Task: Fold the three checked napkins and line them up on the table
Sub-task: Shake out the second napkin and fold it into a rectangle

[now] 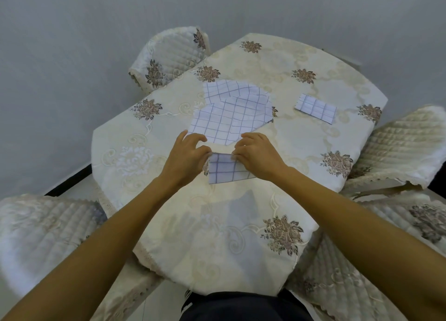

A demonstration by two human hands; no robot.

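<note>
L grip [189,155], R grip [258,155] pinch small napkin [226,172] far edge; unfolded napkin [229,115] just beyond.

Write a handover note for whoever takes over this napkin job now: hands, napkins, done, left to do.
Left hand and right hand each pinch the far edge of the near napkin, part-folded on the table.
Done: one folded napkin lies far right.
Left: finish this fold, fold the loose napkin at centre, line up all three.
</note>
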